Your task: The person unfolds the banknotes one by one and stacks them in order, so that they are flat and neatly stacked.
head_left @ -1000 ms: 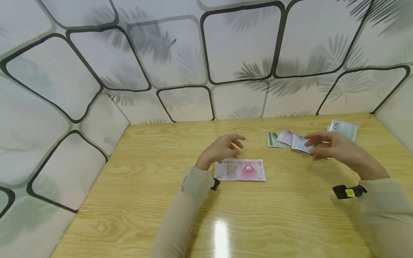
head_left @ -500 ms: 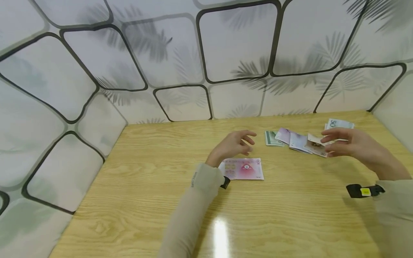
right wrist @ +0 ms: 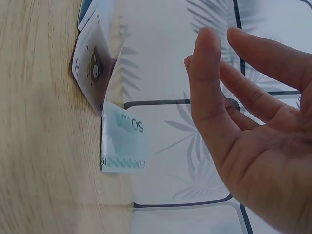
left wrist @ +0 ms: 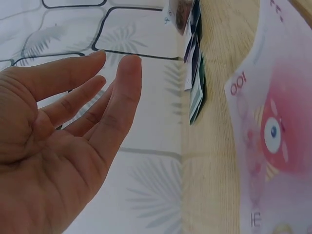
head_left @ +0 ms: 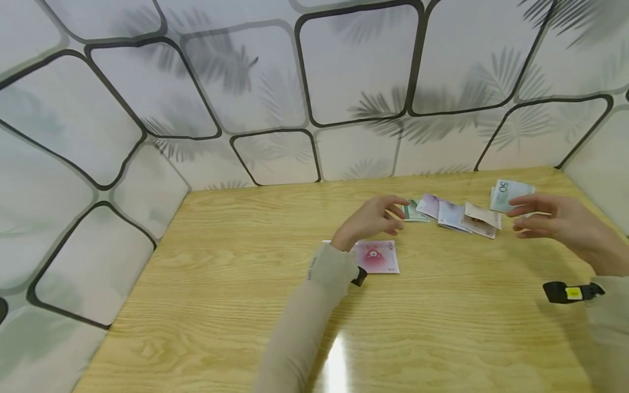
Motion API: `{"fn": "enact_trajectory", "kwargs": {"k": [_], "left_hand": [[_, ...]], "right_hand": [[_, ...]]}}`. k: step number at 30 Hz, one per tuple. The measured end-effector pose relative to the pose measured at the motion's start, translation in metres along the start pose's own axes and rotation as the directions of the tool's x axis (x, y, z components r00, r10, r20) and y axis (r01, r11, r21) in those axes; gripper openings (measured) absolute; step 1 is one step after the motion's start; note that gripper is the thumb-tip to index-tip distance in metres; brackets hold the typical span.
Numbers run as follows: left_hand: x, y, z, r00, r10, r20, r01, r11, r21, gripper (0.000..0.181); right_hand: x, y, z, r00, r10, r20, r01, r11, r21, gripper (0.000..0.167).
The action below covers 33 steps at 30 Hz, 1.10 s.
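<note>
While both grips are released (unclenched), the left hand [head_left: 371,221] hovers near a flat pink paper banknote [head_left: 377,257]. The right hand [head_left: 565,222] hovers near a folded pale-green paper banknote [right wrist: 124,142].

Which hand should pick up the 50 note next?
Probably the right hand: it's empty and nearest the 50 note. The left hand is farther off, nearer the green note.
</note>
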<state>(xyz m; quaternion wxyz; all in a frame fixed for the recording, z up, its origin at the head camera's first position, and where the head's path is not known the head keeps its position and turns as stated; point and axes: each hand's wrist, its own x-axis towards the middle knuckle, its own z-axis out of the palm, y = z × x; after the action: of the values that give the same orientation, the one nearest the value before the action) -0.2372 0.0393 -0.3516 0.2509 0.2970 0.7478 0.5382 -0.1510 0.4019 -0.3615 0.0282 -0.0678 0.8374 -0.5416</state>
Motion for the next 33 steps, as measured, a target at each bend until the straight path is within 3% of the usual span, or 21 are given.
{"fn": "enact_trajectory", "kwargs": {"k": [8, 21, 28, 33], "left_hand": [[0.016, 0.000, 0.016, 1.000, -0.022, 0.010, 0.023, 1.000, -0.008, 0.048], [0.045, 0.006, 0.047, 1.000, 0.022, 0.021, -0.021, 0.999, -0.034, 0.043], [0.062, 0.014, 0.067, 1.000, 0.000, 0.003, 0.000, 0.998, -0.063, 0.042], [0.073, 0.019, 0.078, 0.999, -0.030, -0.038, 0.026, 0.994, -0.102, 0.041]], "right_hand": [[-0.004, 0.008, -0.006, 0.999, 0.039, -0.035, -0.039, 0.999, 0.010, 0.056], [-0.005, 0.026, -0.017, 0.994, 0.081, -0.077, -0.080, 0.997, 0.017, 0.050], [-0.006, 0.031, -0.020, 0.981, 0.151, -0.121, -0.161, 0.984, -0.080, 0.025], [-0.005, 0.035, -0.022, 0.967, 0.211, -0.144, -0.228, 0.967, -0.115, 0.046]]}}
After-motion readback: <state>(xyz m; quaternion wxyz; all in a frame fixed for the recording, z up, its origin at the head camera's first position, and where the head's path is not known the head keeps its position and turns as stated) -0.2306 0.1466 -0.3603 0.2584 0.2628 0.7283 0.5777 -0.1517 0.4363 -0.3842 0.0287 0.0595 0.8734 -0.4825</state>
